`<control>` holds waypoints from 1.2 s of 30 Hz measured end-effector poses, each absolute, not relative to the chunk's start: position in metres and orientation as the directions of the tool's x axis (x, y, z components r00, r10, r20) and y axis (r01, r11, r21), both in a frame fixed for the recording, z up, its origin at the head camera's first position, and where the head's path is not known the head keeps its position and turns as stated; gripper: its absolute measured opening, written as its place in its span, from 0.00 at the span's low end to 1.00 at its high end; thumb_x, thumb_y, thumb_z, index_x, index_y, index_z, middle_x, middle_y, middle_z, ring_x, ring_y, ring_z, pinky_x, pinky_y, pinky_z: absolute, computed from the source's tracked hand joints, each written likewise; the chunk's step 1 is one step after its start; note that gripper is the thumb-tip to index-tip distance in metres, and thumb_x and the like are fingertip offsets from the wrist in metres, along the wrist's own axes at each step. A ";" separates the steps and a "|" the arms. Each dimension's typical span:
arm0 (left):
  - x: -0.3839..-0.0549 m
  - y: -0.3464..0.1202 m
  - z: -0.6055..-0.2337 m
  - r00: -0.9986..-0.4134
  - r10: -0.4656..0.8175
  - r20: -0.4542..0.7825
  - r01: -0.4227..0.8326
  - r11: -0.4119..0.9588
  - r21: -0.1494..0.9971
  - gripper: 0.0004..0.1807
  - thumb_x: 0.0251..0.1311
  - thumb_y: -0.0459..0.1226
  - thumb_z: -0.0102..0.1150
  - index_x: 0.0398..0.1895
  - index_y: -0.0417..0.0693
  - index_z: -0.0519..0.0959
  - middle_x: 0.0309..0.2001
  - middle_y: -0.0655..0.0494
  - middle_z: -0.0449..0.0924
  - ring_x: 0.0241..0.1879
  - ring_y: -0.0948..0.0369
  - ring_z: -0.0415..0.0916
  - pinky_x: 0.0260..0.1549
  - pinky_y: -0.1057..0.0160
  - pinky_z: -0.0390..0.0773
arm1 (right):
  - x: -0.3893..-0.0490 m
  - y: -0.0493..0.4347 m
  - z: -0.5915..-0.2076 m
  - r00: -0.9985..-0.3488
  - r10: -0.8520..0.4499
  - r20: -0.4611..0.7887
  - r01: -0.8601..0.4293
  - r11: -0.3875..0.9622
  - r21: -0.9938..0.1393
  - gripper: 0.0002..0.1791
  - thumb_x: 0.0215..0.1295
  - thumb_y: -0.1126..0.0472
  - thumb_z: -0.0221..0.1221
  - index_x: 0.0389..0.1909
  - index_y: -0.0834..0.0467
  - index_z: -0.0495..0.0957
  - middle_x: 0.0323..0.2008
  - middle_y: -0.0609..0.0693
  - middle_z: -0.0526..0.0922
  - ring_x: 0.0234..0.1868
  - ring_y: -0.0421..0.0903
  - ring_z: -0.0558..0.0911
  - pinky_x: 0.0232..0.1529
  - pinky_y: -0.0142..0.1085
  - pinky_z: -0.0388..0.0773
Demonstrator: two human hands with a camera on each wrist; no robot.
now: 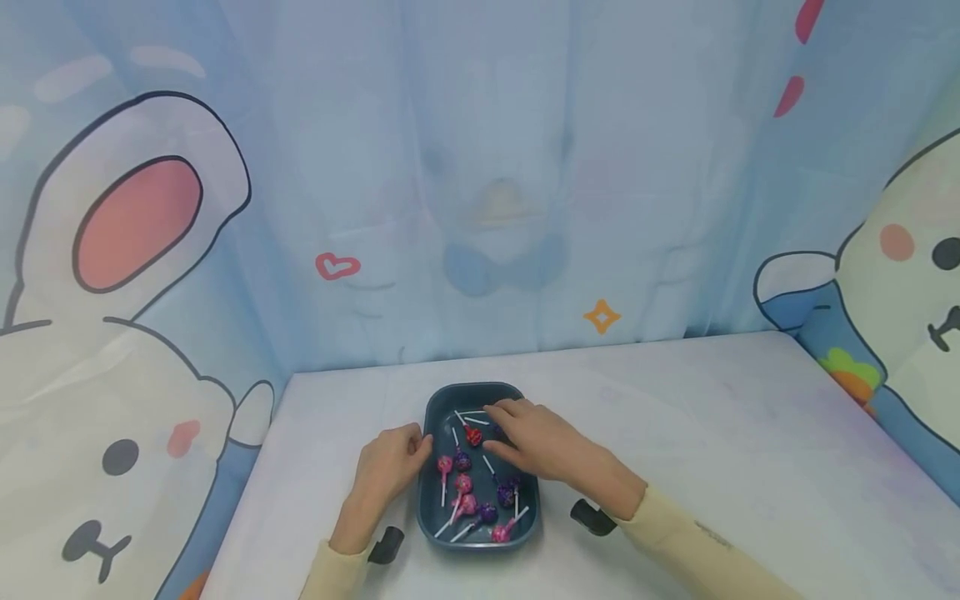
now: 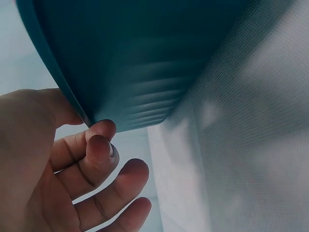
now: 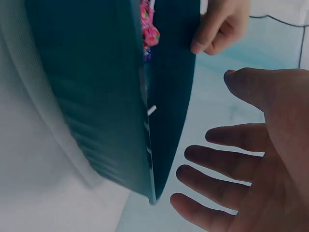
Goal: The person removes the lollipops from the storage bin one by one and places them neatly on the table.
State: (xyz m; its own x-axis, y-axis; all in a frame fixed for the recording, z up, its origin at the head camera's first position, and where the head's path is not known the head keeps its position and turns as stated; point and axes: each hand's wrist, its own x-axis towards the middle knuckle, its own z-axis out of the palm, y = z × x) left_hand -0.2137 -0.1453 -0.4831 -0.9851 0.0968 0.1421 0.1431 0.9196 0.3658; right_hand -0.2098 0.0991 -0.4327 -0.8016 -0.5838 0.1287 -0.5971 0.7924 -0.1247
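Note:
A dark teal tray (image 1: 441, 417) holds several lollipops: a red one (image 1: 473, 436) towards the far end, pink ones (image 1: 464, 483) and purple ones (image 1: 506, 496) nearer the front, their white sticks pointing various ways. At the tray's left side, my left hand (image 1: 386, 462) pinches the rim between thumb and index finger; the other fingers curve loosely below it in the left wrist view. Over the tray's far right part hovers my right hand (image 1: 540, 437), its fingers spread and nothing in them. In the head view it covers some lollipops there.
The tray stands on a table with a white cloth (image 1: 675, 417). Behind it hangs a light blue curtain (image 1: 480, 125) printed with cartoon animals, which also runs along both sides. A dark wrist device (image 1: 592, 517) sits beneath my right forearm, another (image 1: 386, 546) beside my left.

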 end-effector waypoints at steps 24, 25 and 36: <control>-0.213 -0.146 -0.479 -0.982 0.120 0.143 0.168 0.902 0.397 0.15 0.58 0.48 0.52 0.18 0.54 0.69 0.11 0.63 0.63 0.14 0.66 0.60 0.13 0.67 0.59 | -0.226 0.053 -0.432 -0.636 -0.766 -0.087 -0.771 0.629 0.101 0.17 0.58 0.47 0.59 0.46 0.50 0.78 0.42 0.46 0.83 0.45 0.44 0.81 0.48 0.40 0.76; -0.213 -0.145 -0.479 -0.982 0.121 0.144 0.169 0.901 0.398 0.15 0.58 0.48 0.52 0.18 0.54 0.69 0.11 0.63 0.63 0.14 0.66 0.60 0.14 0.67 0.59 | -0.227 0.051 -0.432 -0.632 -0.770 -0.087 -0.774 0.624 0.106 0.17 0.58 0.47 0.59 0.45 0.50 0.79 0.40 0.46 0.83 0.43 0.43 0.81 0.46 0.39 0.76; -0.212 -0.145 -0.478 -0.985 0.116 0.132 0.160 0.902 0.401 0.15 0.58 0.48 0.52 0.17 0.54 0.68 0.11 0.63 0.63 0.14 0.66 0.60 0.14 0.67 0.59 | -0.236 0.031 -0.435 -0.659 -0.746 -0.094 -0.750 0.643 0.151 0.14 0.55 0.43 0.60 0.32 0.50 0.81 0.27 0.44 0.82 0.24 0.39 0.77 0.29 0.33 0.76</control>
State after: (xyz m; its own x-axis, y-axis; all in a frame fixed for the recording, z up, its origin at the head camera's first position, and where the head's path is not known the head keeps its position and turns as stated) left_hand -0.2125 -0.1455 -0.4781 -0.9845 0.1156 0.1317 0.1596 0.9022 0.4008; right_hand -0.2361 0.0309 -0.4354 -0.6590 -0.7462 -0.0941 -0.7503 0.6435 0.1514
